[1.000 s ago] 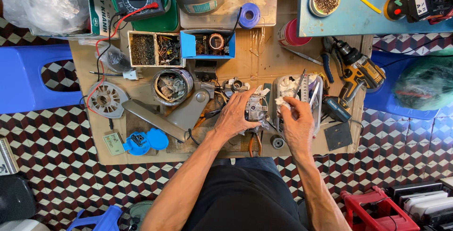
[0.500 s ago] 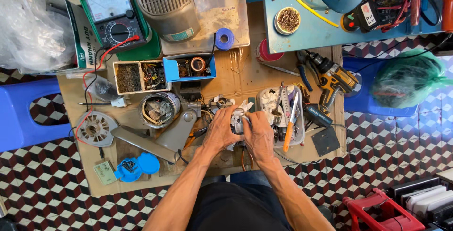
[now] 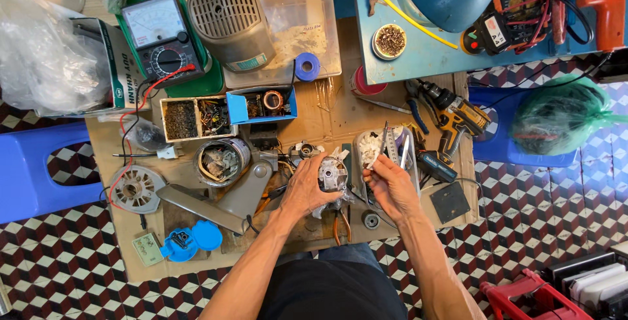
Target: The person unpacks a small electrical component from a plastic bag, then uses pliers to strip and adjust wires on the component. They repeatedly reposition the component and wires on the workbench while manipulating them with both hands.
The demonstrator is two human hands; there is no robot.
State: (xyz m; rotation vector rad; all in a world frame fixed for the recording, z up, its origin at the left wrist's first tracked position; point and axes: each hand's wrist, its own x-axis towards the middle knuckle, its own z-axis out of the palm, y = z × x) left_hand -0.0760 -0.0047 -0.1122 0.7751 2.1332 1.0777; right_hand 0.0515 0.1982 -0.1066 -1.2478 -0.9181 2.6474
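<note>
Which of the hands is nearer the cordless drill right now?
Right. The right hand sits just left of the cordless drill, near the clear tray. The left hand is farther left, cupping the small grey motor.

- At your far left a white carton with a green side panel (image 3: 116, 65) lies on its side, just beside a crinkled clear plastic bag (image 3: 39, 52).
- Just right of the carton, the analogue meter (image 3: 162, 38) has a pale dial window above a black round selector; it rests on a green tray.
- The grey ribbed motor housing (image 3: 230, 22) carries a small pale label low on its wall.
- A clear lidded plastic box (image 3: 307, 25) stands beside that housing.
- An open blue cardboard box (image 3: 263, 105) sits at the bench centre.
- On the blue table at upper right, a black-and-orange meter (image 3: 494, 32) shows a small pale screen.
</note>
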